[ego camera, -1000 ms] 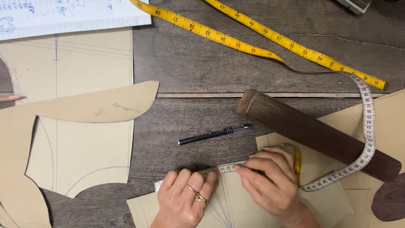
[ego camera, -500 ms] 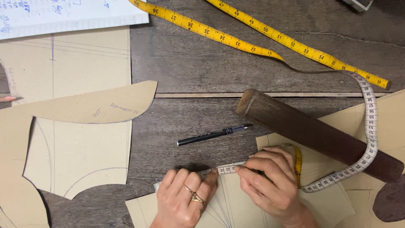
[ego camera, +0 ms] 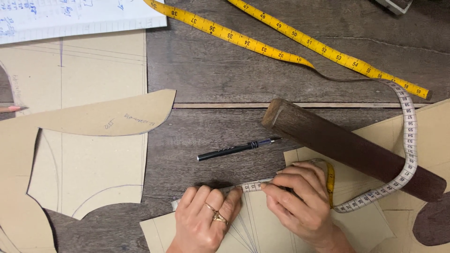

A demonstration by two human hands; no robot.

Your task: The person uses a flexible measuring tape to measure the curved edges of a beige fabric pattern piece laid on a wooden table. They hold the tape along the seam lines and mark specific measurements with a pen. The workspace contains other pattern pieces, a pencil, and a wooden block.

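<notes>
At 6 o'clock, nearest the camera, the left hand (ego camera: 206,220) is laid flat, fingers together and closed down on the end of the measuring tape (ego camera: 253,186), pinning it to the brown paper pattern piece (ego camera: 262,229). Just to its right, the right hand (ego camera: 300,199) is curled over the tape, which is pinched between thumb and fingertips and held along the pencilled lines of the pattern. Compared with the frames half a second and one second earlier, both hands and the tape are unchanged in position; only a slight drift of the camera is noted. The measurement is therefore judged to be held steady, not advanced.

From the right hand the tape is run out toward 3 o'clock, looped up over the dark wooden bar (ego camera: 351,147), and continued to 12 o'clock across the wooden table (ego camera: 211,70).

At the centre, a black pen (ego camera: 236,149) is left lying free, apart from both hands. At 9 o'clock, cut cardboard patterns (ego camera: 89,154) are stacked. At 11 o'clock, a written sheet (ego camera: 79,18) is placed.
</notes>
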